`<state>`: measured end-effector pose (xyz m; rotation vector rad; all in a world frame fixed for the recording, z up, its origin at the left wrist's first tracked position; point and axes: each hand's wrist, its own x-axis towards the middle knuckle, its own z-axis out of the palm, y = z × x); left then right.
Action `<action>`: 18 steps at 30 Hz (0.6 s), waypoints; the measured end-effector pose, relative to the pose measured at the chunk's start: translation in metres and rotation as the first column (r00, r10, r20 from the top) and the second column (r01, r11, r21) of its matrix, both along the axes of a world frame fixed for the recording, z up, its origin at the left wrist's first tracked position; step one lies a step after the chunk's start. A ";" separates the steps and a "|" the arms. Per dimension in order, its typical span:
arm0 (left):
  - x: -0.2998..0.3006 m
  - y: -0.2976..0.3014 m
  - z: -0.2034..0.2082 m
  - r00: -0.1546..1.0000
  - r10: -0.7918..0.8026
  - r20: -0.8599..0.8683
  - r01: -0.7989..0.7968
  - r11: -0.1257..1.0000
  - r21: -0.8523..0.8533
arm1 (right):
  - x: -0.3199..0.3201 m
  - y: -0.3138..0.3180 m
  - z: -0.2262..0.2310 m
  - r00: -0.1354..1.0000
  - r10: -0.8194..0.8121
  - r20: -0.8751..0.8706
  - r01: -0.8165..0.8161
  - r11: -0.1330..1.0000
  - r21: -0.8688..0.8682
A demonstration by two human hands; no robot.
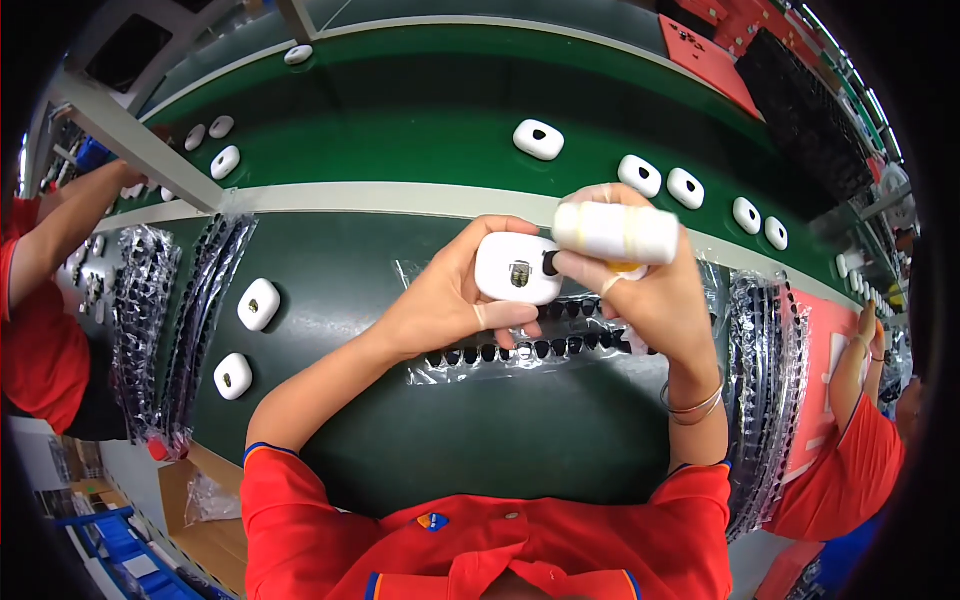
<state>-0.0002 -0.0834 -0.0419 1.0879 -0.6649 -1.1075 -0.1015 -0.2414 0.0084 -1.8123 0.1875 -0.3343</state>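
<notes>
My left hand (450, 295) is closed round the edges of a white rounded plastic housing (497, 258). A dark opening with something metallic inside shows in the housing's face. My right hand (672, 305) grips a white bottle (612, 230) with yellowish bands, lying sideways across the palm. Between its thumb and finger is a small black piece (549, 262), right at the housing's right edge; whether they touch I cannot tell. Pale coverings wrap some fingers. Under both hands, clear plastic strips (540, 350) hold rows of small black pieces.
Two white housings (260, 304) rest on the dark green table (400, 440) at left. Beyond a pale rail, several housings with black inserts (538, 139) sit on a green conveyor belt (400, 110). Bundled plastic strips (765, 400) flank the workspace. Co-workers in red (840, 470) sit either side.
</notes>
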 end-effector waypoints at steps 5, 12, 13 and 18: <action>-0.006 0.001 0.000 0.996 0.062 0.067 -0.062 0.998 0.001 | 0.005 0.007 -0.007 1.000 0.008 -0.010 -0.008 1.000 -0.008; -0.005 0.001 -0.001 0.986 0.083 0.144 -0.087 0.996 0.018 | 0.007 0.011 -0.020 0.995 0.085 0.056 -0.072 0.976 -0.205; -0.005 0.002 -0.002 0.986 0.087 0.142 -0.090 0.996 0.019 | 0.007 0.011 -0.019 0.995 0.088 0.053 -0.076 0.976 -0.204; -0.001 0.003 -0.004 0.990 0.067 0.124 -0.069 0.998 0.009 | 0.008 0.007 -0.024 0.985 0.148 0.087 -0.103 0.916 -0.388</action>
